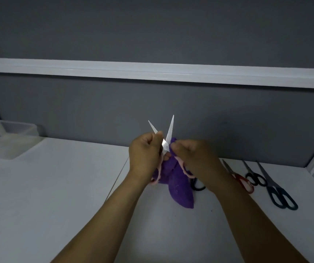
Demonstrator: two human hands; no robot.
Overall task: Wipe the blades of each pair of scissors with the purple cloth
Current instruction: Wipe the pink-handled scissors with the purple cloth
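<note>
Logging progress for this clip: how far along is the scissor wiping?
Nothing shows as finished. In hand: pink scissors, blades open, held by left hand and right hand with the purple cloth. Four other pairs lie on the table; wiped or not, unclear.

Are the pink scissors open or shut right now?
Open: the pink scissors' two blades spread in a V, tips apart, pointing up.
</note>
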